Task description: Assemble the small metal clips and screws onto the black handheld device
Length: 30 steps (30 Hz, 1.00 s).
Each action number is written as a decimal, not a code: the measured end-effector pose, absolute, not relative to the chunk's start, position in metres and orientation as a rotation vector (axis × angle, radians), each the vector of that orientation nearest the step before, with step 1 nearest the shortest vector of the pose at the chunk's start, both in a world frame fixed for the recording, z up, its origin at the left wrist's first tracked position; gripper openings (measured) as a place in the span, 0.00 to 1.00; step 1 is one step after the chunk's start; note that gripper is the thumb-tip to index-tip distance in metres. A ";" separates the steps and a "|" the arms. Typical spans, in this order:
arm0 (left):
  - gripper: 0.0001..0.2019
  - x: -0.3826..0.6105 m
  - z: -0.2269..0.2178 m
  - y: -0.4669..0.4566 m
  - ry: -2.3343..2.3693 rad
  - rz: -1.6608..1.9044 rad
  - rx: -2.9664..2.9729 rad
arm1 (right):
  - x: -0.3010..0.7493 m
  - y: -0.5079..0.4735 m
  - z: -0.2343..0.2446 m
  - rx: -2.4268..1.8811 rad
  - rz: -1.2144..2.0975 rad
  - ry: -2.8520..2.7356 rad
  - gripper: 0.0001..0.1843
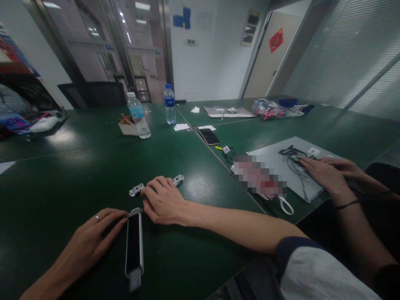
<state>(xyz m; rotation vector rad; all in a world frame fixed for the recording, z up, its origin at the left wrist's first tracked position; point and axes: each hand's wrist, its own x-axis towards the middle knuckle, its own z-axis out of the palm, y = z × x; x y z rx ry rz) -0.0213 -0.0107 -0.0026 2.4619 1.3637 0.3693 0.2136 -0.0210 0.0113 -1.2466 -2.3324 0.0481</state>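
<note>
My left hand (90, 237), with a ring on one finger, has its fingertips pressed together at the top end of a long metal channel (141, 246) with a dark inside. The channel points toward me on the green table, and a small flat tab shows at its near end. Just to the right, my right hand (164, 202) curls over a slim silver bracket (136, 190) with holes in its ends. Both bracket ends stick out past my fingers, while its middle is hidden. My right thumb is close to the channel's top end.
Beside me on the right, another person's hands (325, 171) work on a small black assembly over a grey sheet (265, 152). A blurred pink item (258, 177) and a phone (209, 136) lie nearer the middle. Two water bottles (169, 106) and a small box (127, 127) stand farther back.
</note>
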 end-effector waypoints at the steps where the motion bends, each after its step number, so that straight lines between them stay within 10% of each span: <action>1: 0.22 -0.022 -0.003 -0.010 1.358 0.360 2.459 | 0.216 -0.018 0.011 -1.288 0.017 -2.311 0.13; 30: 0.23 -0.028 -0.012 -0.008 1.301 0.408 2.480 | 0.232 0.009 -0.009 -1.574 -0.032 -2.251 0.10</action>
